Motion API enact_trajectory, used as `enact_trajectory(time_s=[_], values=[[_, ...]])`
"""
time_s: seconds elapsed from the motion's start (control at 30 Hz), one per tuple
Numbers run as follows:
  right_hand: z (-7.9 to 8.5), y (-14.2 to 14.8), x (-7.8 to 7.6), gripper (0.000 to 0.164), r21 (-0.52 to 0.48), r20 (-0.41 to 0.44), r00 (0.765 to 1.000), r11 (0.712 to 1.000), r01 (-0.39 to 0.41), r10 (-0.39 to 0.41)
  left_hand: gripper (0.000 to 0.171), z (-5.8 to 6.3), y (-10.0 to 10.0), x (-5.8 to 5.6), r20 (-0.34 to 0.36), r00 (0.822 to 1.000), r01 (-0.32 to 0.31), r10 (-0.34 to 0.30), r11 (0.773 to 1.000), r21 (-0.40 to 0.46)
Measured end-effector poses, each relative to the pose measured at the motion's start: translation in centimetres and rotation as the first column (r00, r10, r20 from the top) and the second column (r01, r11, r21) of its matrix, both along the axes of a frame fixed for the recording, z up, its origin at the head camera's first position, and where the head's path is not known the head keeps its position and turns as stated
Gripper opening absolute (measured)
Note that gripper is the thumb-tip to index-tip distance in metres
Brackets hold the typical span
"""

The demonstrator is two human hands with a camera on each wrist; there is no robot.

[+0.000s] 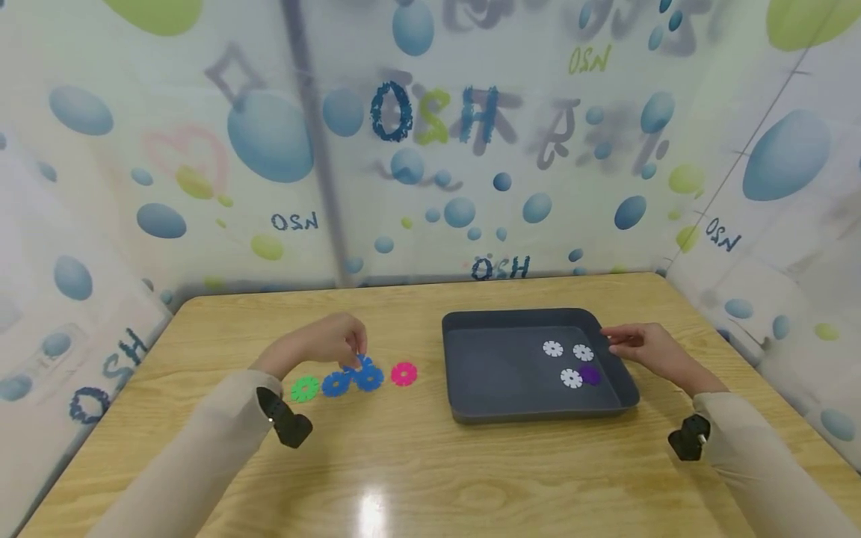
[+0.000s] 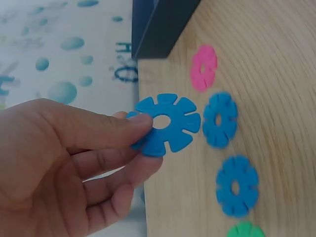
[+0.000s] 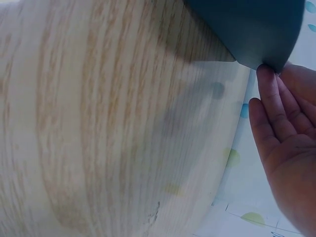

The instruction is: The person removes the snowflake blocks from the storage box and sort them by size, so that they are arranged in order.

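My left hand pinches a blue notched disc, a flower-shaped plastic piece, between thumb and fingers above the table. Beneath and beside it lie two more blue discs, a green disc and a pink disc. A dark grey tray stands to the right. It contains three white discs and a purple disc, one white disc touching the purple. At the tray's right side, my right hand holds the rim, with fingertips against the outer wall.
The wooden table carries everything and ends at a patterned curtain behind it. Similar sheeting hangs on the left and right. Each wrist bears a small black device.
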State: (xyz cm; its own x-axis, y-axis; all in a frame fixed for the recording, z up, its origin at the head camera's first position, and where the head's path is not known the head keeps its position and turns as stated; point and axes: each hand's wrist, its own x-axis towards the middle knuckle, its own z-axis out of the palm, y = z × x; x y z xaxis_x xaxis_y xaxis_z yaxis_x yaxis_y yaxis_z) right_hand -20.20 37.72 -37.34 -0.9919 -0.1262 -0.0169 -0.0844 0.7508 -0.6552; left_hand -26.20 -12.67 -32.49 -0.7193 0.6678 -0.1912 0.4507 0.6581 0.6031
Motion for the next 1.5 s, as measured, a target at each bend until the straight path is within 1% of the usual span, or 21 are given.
enact_trajectory(time_s=[0.13,0.33,0.47,0.57,0.63,0.73,0.8,0.83,0.87,1.07,1.13,1.37,1.5], values=[[-0.1,0.0,-0.1,0.039,-0.001,0.002,1.000,1.000,0.002,-0.002,0.011,-0.2,-2.5,0.1,0.050,0.998,-0.040,0.039,0.999,0.008],[-0.2,0.2,-0.1,0.038,-0.005,-0.006,1.000,1.000,0.000,0.000,0.012,-0.4,-6.4,0.1,0.106,0.992,-0.069,0.067,0.998,0.009],[-0.2,0.2,0.0,0.038,-0.005,-0.007,1.000,1.000,0.001,-0.001,0.013,-0.5,-8.8,0.3,0.133,0.985,-0.106,0.109,0.994,-0.025],[-0.1,0.3,0.0,0.038,-0.006,-0.011,1.000,1.000,-0.007,0.007,0.015,-0.7,-10.3,0.7,0.185,0.971,-0.144,0.155,0.987,-0.071],[-0.1,0.2,0.0,0.038,-0.009,-0.013,1.000,1.000,-0.010,0.010,0.015,-0.9,-11.1,1.0,0.234,0.957,-0.158,0.174,0.984,-0.085],[0.0,0.1,0.0,0.039,-0.007,-0.011,1.000,1.000,-0.011,0.011,0.015,-1.5,-12.1,1.3,0.301,0.936,-0.169,0.184,0.983,-0.076],[0.0,0.1,0.0,0.039,-0.002,-0.008,1.000,1.000,-0.008,0.008,0.015,-2.0,-12.6,1.3,0.315,0.932,-0.169,0.179,0.984,-0.058],[0.0,0.1,0.0,0.039,0.001,-0.008,1.000,1.000,-0.008,0.008,0.015,-2.2,-12.7,1.3,0.316,0.932,-0.172,0.179,0.984,-0.051],[0.0,0.1,0.0,0.039,0.003,-0.008,1.000,1.000,-0.009,0.009,0.015,-2.5,-12.9,1.2,0.305,0.936,-0.168,0.174,0.985,-0.044],[0.0,0.1,0.1,0.039,-0.011,-0.007,1.000,1.000,-0.015,0.015,0.015,-3.7,-13.3,0.8,0.199,0.964,-0.174,0.179,0.984,-0.038],[0.0,0.1,0.1,0.039,-0.014,-0.009,1.000,1.000,-0.016,0.016,0.015,-3.9,-13.3,0.7,0.176,0.967,-0.178,0.183,0.983,-0.044],[-0.2,0.3,0.0,0.039,-0.002,-0.020,1.000,1.000,-0.014,0.014,0.012,-4.2,-13.0,0.8,0.128,0.980,-0.146,0.153,0.987,-0.062],[-0.2,0.3,0.0,0.039,0.009,-0.019,1.000,1.000,-0.014,0.014,0.012,-4.4,-12.7,0.9,0.099,0.982,-0.151,0.160,0.985,-0.089]])
